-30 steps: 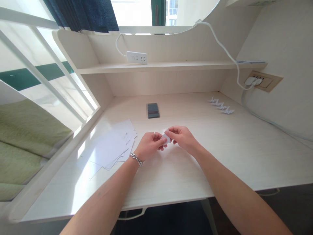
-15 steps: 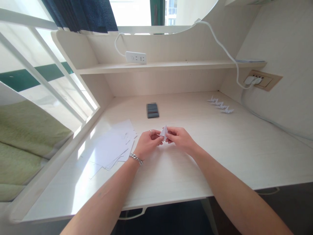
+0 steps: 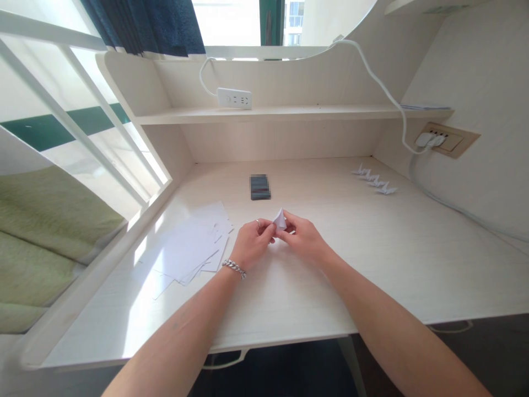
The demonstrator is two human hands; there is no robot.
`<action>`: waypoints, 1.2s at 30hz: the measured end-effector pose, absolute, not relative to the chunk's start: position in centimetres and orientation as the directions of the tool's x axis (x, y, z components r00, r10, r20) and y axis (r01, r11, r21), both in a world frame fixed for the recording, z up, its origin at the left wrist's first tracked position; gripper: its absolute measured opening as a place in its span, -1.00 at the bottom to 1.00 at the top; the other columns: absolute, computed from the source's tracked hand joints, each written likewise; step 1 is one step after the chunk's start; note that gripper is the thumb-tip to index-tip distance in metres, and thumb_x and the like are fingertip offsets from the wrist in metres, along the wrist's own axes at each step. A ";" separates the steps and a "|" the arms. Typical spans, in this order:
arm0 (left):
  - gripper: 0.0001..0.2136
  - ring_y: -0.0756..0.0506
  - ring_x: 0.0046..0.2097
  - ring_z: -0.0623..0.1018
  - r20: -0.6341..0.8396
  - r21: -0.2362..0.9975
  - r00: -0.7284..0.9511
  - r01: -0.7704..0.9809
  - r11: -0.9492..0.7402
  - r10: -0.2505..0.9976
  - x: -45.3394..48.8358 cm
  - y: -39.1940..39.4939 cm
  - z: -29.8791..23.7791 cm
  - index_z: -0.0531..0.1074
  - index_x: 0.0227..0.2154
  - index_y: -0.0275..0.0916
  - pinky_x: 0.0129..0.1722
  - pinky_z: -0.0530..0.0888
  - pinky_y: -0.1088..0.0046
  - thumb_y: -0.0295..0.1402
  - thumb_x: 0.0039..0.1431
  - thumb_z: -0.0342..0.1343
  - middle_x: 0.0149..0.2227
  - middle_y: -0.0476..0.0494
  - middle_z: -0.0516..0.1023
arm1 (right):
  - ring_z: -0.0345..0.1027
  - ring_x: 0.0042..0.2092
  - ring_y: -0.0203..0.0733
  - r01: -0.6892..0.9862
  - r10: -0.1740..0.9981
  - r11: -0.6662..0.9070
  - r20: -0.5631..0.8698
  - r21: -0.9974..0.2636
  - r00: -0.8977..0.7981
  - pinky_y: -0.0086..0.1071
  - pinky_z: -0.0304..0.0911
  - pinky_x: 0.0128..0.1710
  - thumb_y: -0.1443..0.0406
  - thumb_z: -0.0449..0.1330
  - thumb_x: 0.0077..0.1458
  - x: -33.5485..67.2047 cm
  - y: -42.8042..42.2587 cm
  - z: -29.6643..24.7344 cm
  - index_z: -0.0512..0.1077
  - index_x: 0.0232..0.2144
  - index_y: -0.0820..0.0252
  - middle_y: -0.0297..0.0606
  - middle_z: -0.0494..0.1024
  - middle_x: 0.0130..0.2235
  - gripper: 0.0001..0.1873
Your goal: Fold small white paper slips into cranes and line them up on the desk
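A small folded piece of white paper (image 3: 280, 219) is held between both hands just above the desk, its pointed tip upward. My left hand (image 3: 253, 241), with a ring and a chain bracelet, pinches its lower left side between thumb and fingers. From the right, my right hand (image 3: 305, 236) grips the paper's other side, thumb low and index finger near the top. Fingers cover the paper's lower part. Several folded paper cranes (image 3: 377, 181) stand in a slanting row on the desk's back right.
Loose white sheets (image 3: 185, 242) lie overlapping on the left of the desk (image 3: 289, 309). A dark, pixelated rectangular object (image 3: 260, 187) lies behind my hands. A power strip (image 3: 234, 98) rests on the shelf; a white cable (image 3: 382, 85) hangs to the wall socket (image 3: 448, 139).
The folded paper has turned a little in my fingers. My right thumb has shifted left and lower across it, and the index finger sits nearer its tip. The camera view has shifted slightly.
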State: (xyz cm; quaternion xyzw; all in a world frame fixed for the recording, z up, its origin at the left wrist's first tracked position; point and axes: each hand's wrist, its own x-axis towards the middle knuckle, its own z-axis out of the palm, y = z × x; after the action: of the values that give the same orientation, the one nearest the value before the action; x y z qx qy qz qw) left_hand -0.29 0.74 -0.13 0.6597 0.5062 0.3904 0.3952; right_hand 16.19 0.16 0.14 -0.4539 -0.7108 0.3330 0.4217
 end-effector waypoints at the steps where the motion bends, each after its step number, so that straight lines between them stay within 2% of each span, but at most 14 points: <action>1: -0.75 -0.05 -0.37 0.57 0.113 0.918 0.190 0.356 -0.176 0.975 -0.3 0.8 -0.2 0.51 -0.36 -0.25 -0.33 0.44 0.46 -0.18 0.15 0.05 -0.40 -0.10 0.60 | 0.33 -0.37 -0.28 0.373 0.923 0.373 0.298 -0.850 -0.243 -0.43 0.20 -0.32 0.28 0.13 0.07 16.2 0.1 0.2 0.31 -0.41 0.12 -0.40 0.48 -0.41 -0.94; 8: -0.79 -0.04 -0.38 0.55 0.098 0.913 0.199 0.372 -0.168 0.975 -0.3 0.8 0.0 0.49 -0.45 -0.24 -0.31 0.41 0.45 -0.24 0.14 0.03 -0.42 -0.07 0.59 | 0.32 -0.40 -0.28 0.441 0.928 0.361 0.266 -0.822 -0.263 -0.43 0.18 -0.38 0.25 0.00 0.18 16.2 0.2 -0.2 0.29 -0.39 0.11 -0.40 0.42 -0.44 -0.87; 11: -0.79 -0.05 -0.38 0.54 0.097 0.927 0.198 0.338 -0.161 0.975 -0.4 1.0 -0.2 0.47 -0.47 -0.24 -0.31 0.41 0.44 -0.25 0.13 0.03 -0.45 -0.08 0.58 | 0.36 -0.39 -0.27 0.388 0.946 0.300 0.218 -0.872 -0.240 -0.42 0.23 -0.39 0.19 -0.05 0.23 16.1 0.5 -0.4 0.33 -0.35 0.12 -0.35 0.45 -0.42 -0.77; 15: -0.80 -0.05 -0.40 0.54 0.065 0.943 0.184 0.309 -0.120 0.981 -0.3 1.1 -0.3 0.46 -0.50 -0.25 -0.33 0.42 0.44 -0.26 0.11 0.05 -0.43 -0.10 0.58 | 0.40 -0.40 -0.23 0.255 0.990 0.122 0.099 -0.959 -0.100 -0.42 0.29 -0.45 0.14 -0.02 0.21 15.9 1.0 -0.6 0.39 -0.36 0.18 -0.28 0.48 -0.44 -0.72; 18: -0.82 -0.04 -0.40 0.55 0.070 0.946 0.153 0.302 -0.114 0.986 -0.3 1.0 -0.2 0.48 -0.39 -0.25 -0.34 0.43 0.44 -0.25 0.10 0.08 -0.40 -0.09 0.59 | 0.40 -0.41 -0.24 0.212 0.993 0.077 0.057 -0.974 -0.099 -0.43 0.29 -0.47 0.16 0.03 0.17 15.9 1.0 -0.6 0.42 -0.39 0.20 -0.26 0.49 -0.46 -0.73; 21: -0.75 -0.05 -0.39 0.55 0.072 0.969 0.152 0.222 -0.105 0.986 -0.3 1.0 0.0 0.49 -0.29 -0.27 -0.34 0.45 0.44 -0.19 0.12 0.10 -0.39 -0.11 0.58 | 0.40 -0.41 -0.23 0.210 0.990 0.063 0.035 -0.976 -0.135 -0.42 0.28 -0.47 0.14 0.06 0.15 15.8 0.8 -0.4 0.44 -0.41 0.20 -0.26 0.50 -0.47 -0.72; 23: -0.73 -0.05 -0.39 0.55 0.038 0.984 0.169 0.168 -0.067 0.985 -0.3 1.0 0.2 0.50 -0.32 -0.31 -0.35 0.45 0.43 -0.16 0.11 0.12 -0.40 -0.15 0.58 | 0.41 -0.40 -0.22 0.224 0.992 0.076 0.051 -0.972 -0.114 -0.40 0.29 -0.46 0.13 0.10 0.13 15.9 0.6 -0.4 0.45 -0.40 0.20 -0.26 0.51 -0.46 -0.73; 28: -0.74 -0.03 -0.42 0.54 -0.021 0.987 0.203 0.160 -0.012 0.979 -0.4 1.0 0.3 0.52 -0.39 -0.32 -0.37 0.45 0.45 -0.18 0.08 0.17 -0.42 -0.17 0.58 | 0.42 -0.35 -0.20 0.310 0.975 0.211 0.224 -0.927 0.008 -0.35 0.30 -0.35 0.15 0.22 0.02 16.1 0.6 -0.3 0.46 -0.38 0.16 -0.26 0.57 -0.36 -0.80; 32: -0.72 -0.02 -0.43 0.53 -0.031 0.989 0.220 0.147 -0.002 0.975 -0.4 1.1 0.3 0.53 -0.41 -0.34 -0.40 0.44 0.47 -0.16 0.08 0.18 -0.44 -0.16 0.56 | 0.41 -0.35 -0.18 0.370 0.970 0.216 0.242 -0.904 0.024 -0.33 0.27 -0.31 0.18 0.20 0.03 15.9 0.5 -0.3 0.46 -0.46 0.16 -0.27 0.56 -0.41 -0.83; 36: -0.70 -0.03 -0.40 0.53 -0.057 0.998 0.223 0.006 0.057 0.973 -0.6 1.2 0.3 0.52 -0.40 -0.34 -0.40 0.48 0.46 -0.14 0.04 0.22 -0.43 -0.15 0.54 | 0.39 -0.35 -0.19 0.445 0.965 0.232 0.263 -0.865 0.009 -0.32 0.23 -0.30 0.22 0.15 0.05 15.2 0.7 -0.1 0.45 -0.48 0.16 -0.29 0.56 -0.43 -0.85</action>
State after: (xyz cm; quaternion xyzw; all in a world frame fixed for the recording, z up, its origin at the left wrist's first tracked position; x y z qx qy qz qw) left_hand -0.57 1.15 0.26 0.5381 0.4547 0.4266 0.5672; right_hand 15.19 0.69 -0.08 -0.5488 -0.6424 0.2880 0.4508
